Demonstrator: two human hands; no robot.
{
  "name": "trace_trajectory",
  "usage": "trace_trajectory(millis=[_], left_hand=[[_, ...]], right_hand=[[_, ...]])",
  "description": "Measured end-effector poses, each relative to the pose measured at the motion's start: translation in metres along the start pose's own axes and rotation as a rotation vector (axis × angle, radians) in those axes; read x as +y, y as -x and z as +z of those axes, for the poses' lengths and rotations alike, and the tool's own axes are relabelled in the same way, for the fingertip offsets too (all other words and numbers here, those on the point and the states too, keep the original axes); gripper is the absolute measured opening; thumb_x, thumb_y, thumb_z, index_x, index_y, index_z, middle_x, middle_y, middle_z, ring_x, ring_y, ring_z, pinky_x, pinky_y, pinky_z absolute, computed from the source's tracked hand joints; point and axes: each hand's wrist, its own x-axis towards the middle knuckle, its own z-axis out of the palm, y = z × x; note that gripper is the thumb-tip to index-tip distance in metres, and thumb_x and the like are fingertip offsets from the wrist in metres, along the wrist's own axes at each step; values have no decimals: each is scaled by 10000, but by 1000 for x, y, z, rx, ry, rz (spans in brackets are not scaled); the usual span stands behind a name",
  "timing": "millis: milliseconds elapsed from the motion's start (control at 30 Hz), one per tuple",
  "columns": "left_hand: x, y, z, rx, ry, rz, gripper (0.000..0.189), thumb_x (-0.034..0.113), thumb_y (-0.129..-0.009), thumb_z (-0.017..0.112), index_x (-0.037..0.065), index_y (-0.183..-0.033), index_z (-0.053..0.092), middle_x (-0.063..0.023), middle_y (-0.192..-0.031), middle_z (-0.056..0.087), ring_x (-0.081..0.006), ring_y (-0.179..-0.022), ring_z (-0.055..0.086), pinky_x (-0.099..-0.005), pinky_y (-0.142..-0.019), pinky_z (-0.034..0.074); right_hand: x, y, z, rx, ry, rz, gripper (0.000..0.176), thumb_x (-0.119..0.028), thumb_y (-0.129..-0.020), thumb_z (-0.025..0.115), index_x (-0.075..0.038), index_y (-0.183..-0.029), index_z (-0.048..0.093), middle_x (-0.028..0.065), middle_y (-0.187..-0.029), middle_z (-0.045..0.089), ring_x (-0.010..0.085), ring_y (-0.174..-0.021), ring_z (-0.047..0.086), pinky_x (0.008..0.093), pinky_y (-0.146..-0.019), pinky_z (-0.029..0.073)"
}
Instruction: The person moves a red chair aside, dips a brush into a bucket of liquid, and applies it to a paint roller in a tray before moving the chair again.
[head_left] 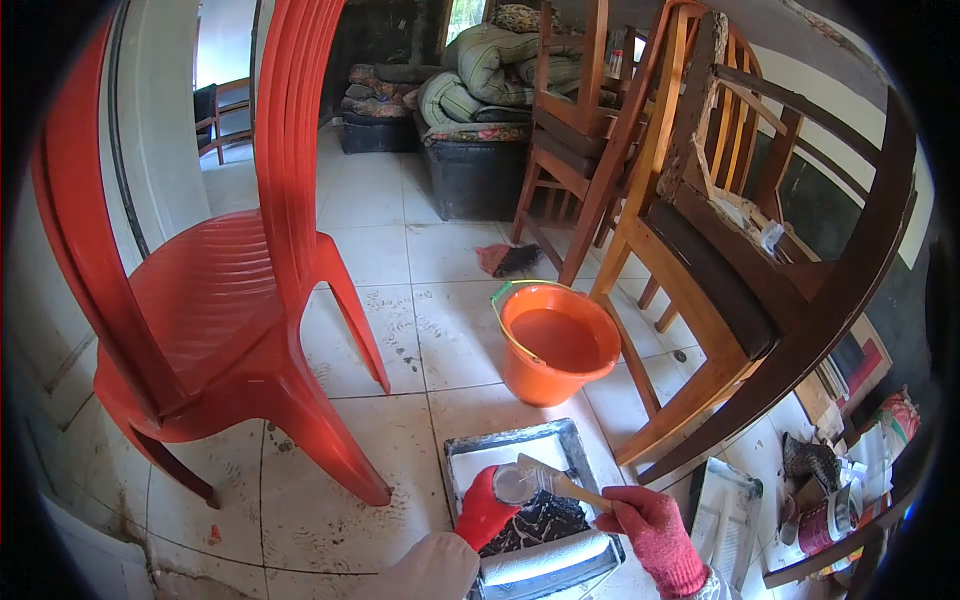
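My left hand point(486, 510), in a red glove, is wrapped round a small whitish cup point(515, 484) with its mouth facing up. My right hand point(655, 538), also gloved in red, grips the wooden handle of a paintbrush point(572, 487). The brush's bristles are right at the cup's rim. Both hands are over a paint tray point(574, 440) on the floor, its inside white at the far end and smeared black in the middle. Across the tray's near end lies a white paint roller point(545, 558).
An orange bucket point(538, 384) holding liquid stands beyond the tray. A red plastic chair point(215, 300) is at left, stacked wooden chairs point(700, 275) at right. A second tray point(722, 515) and cans point(828, 520) lie lower right. A crumpled cloth point(508, 260) is behind the bucket.
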Motion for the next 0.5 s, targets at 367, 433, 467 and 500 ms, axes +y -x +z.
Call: trace_trajectory(millis=[367,433,467,500], left_hand=[[-8,4,1,-35,36,35,605,200,-669,827,38,-1167,523,-142,-1112,612,-280,-1051,591,-360,-910,460],[-10,4,2,-36,52,39,612,192,-665,829,39,-1171,522,-142,-1115,612,-280,-1056,589,-361,-914,459],[-9,4,1,-40,62,42,607,206,-669,826,34,-1168,525,-145,-1113,610,-284,-1052,588,-361,-911,461],[-7,5,0,-44,71,44,604,221,-674,822,30,-1165,527,-149,-1112,608,-289,-1049,587,-361,-909,462]], right_hand=[[3,3,3,-15,73,-36,279,-40,-933,457,92,-1145,581,190,-904,674,212,-826,687,288,-776,547],[-2,9,3,-22,79,-98,269,-43,-925,470,81,-1133,588,162,-878,671,189,-810,671,273,-747,530],[-3,12,2,-36,93,-151,260,-50,-919,486,69,-1125,592,136,-851,669,168,-795,655,260,-723,514],[-3,14,1,-50,107,-204,252,-56,-912,503,57,-1116,597,110,-823,666,147,-780,639,247,-700,497]])
